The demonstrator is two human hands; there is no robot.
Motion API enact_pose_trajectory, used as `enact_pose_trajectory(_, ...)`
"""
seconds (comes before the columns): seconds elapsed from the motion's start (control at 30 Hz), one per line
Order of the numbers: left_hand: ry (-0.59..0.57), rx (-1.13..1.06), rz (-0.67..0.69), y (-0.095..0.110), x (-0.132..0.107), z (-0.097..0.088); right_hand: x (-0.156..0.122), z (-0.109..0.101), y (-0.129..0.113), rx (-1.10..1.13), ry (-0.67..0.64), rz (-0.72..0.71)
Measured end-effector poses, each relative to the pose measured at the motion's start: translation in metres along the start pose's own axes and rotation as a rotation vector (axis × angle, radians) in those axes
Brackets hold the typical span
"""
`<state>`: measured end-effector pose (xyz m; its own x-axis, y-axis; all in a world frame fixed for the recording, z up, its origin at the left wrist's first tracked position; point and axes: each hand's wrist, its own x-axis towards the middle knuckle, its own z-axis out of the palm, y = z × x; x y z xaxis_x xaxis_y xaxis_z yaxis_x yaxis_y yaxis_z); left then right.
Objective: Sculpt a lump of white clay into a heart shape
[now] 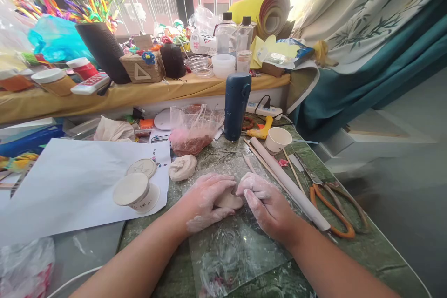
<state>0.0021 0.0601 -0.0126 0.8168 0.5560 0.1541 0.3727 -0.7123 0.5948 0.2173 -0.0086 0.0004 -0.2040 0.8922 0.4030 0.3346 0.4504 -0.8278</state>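
A flattened lump of pale clay (228, 199) lies on a clear plastic sheet (240, 251). Wrapped over and around its left side is my left hand (213, 195), dusted white. My right hand (263, 200) is curled with thumb and fingers pinched together at the clay's right edge; whatever is inside that pinch is hidden. Just beyond my left hand sits another lump of pale clay (182, 167). A white rolling rod (293, 184) and thin wooden sticks (267, 163) lie to the right of my right hand.
Scissors with orange handles (331, 209) lie at the table's right edge. A dark blue bottle (236, 107), a paper cup (278, 139) and a yellow glue gun (261, 127) stand or lie beyond my hands. On white paper (77, 181) at left is a clay-topped cup (134, 191).
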Motion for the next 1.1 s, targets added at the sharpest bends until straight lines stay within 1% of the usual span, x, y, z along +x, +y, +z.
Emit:
enact_pose_trajectory(0.1,-0.003,0.011,-0.003,0.0,-0.001,0.0,-0.001,0.001,-0.002,-0.032,0.043,-0.026)
enact_pose_trajectory(0.23,0.002,0.008,-0.011,0.003,-0.001,-0.001,-0.003,0.002,-0.004,-0.079,-0.007,-0.069)
enact_pose_trajectory(0.27,0.003,0.007,-0.015,0.004,-0.001,-0.002,-0.003,0.002,-0.004,-0.081,0.011,-0.073)
enact_pose_trajectory(0.4,0.015,-0.001,-0.009,0.004,-0.001,-0.002,-0.005,0.0,-0.004,-0.073,0.153,-0.029)
enact_pose_trajectory(0.43,0.015,-0.003,-0.007,0.004,-0.001,-0.002,-0.005,0.0,-0.004,-0.078,0.152,-0.031)
enact_pose_trajectory(0.57,0.001,-0.006,-0.022,0.002,-0.001,-0.001,-0.003,0.002,-0.008,-0.121,0.006,-0.108)
enact_pose_trajectory(0.6,0.001,-0.007,-0.025,0.002,-0.001,-0.001,-0.003,0.002,-0.009,-0.123,-0.003,-0.117)
enact_pose_trajectory(0.63,0.001,-0.008,-0.026,0.002,-0.001,-0.001,-0.004,0.002,-0.009,-0.121,0.011,-0.114)
enact_pose_trajectory(0.77,0.003,-0.009,-0.02,0.002,-0.002,-0.001,-0.007,0.0,-0.007,-0.108,0.181,-0.036)
enact_pose_trajectory(0.8,0.003,-0.009,-0.021,0.002,-0.002,-0.001,-0.007,-0.001,-0.007,-0.115,0.199,-0.031)
enact_pose_trajectory(0.87,0.005,-0.013,-0.021,0.002,-0.002,-0.001,-0.007,-0.001,-0.008,-0.143,0.157,-0.072)
enact_pose_trajectory(1.03,0.006,-0.02,-0.017,0.003,-0.001,-0.001,-0.008,0.009,-0.021,-0.353,-0.143,-0.312)
enact_pose_trajectory(1.1,-0.005,-0.013,-0.023,0.004,-0.001,-0.002,-0.015,0.011,-0.029,-0.45,-0.249,-0.352)
